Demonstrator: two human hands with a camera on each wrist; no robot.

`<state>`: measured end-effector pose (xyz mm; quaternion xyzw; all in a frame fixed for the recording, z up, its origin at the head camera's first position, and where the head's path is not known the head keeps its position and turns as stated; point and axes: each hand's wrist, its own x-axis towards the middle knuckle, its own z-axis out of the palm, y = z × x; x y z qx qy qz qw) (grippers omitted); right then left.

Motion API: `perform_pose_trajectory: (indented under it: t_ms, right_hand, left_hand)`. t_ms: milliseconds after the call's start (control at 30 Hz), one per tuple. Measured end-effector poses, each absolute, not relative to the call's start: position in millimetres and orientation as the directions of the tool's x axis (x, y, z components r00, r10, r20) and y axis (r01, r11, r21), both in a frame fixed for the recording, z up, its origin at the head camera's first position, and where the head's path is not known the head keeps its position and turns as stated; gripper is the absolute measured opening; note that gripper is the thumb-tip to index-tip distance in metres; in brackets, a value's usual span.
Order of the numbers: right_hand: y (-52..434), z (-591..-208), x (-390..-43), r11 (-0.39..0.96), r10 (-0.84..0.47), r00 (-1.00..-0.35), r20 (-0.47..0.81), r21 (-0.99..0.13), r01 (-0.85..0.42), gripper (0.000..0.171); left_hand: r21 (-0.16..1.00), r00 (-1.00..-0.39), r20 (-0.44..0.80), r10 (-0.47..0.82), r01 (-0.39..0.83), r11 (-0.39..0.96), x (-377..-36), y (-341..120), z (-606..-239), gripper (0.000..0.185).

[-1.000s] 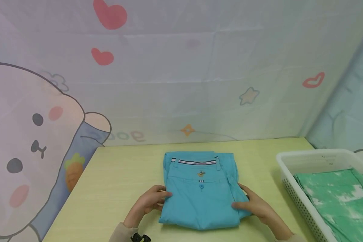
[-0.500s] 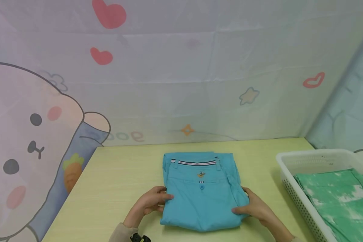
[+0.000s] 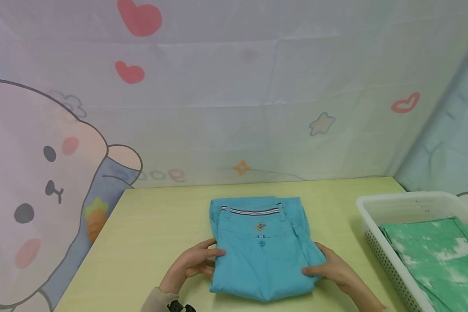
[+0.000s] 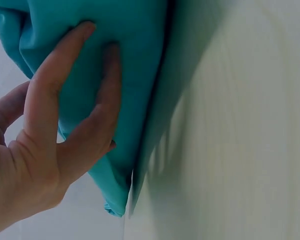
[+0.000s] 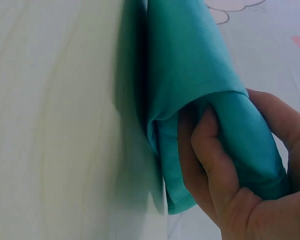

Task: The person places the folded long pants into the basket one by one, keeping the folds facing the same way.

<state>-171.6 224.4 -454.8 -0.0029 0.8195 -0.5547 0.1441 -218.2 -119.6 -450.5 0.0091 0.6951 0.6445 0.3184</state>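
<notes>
Folded turquoise trousers (image 3: 263, 268) lie on the table in the head view, with a striped waistband trim, an embroidered emblem and a button. At their left edge is my left hand (image 3: 196, 260), thumb on top. Its fingers (image 4: 107, 95) rest against the cloth's side in the left wrist view, only gently bent. My right hand (image 3: 335, 268) holds the right edge. In the right wrist view its fingers (image 5: 215, 150) are tucked under a fold of the turquoise cloth (image 5: 190, 55), and the thumb's contact is partly hidden.
A white perforated basket (image 3: 378, 251) stands to the right, holding a folded green-and-white garment (image 3: 429, 255). The pale yellow table (image 3: 160, 212) meets a printed cloth backdrop (image 3: 218, 86) at its far edge. A dark wristband (image 3: 179, 306) is on the left wrist.
The trousers have shifted slightly right and toward me, with both hands keeping contact. My right hand has moved a little to the right and nearer.
</notes>
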Motion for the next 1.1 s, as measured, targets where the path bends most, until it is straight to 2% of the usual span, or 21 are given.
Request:
perform_pose_trajectory:
  t_ms: [233,500,767,1100]
  right_hand:
    - [225.5,-453.2,-170.0,0.337,-0.224,-0.948,-0.227,-0.931,0.143,0.088]
    - [226.3,-449.3,-166.7,0.341,-0.219,-0.945,-0.242,-0.927,0.158,0.089]
    - [229.0,-449.9,-164.6,0.333,-0.238,-0.941,-0.24,-0.931,0.153,0.088]
    - [229.7,-447.9,-161.2,0.319,-0.246,-0.945,-0.215,-0.939,0.131,0.086]
  left_hand:
    - [0.907,-0.805,-0.419,0.421,-0.393,0.152,-217.1,-118.8,-447.7,0.078]
    - [0.909,-0.799,-0.416,0.435,-0.384,0.164,-215.0,-116.4,-446.1,0.071]
    - [0.91,-0.797,-0.412,0.442,-0.381,0.162,-214.1,-114.5,-446.6,0.083]
    - [0.927,-0.82,-0.371,0.435,-0.353,0.127,-212.2,-113.1,-445.2,0.08]
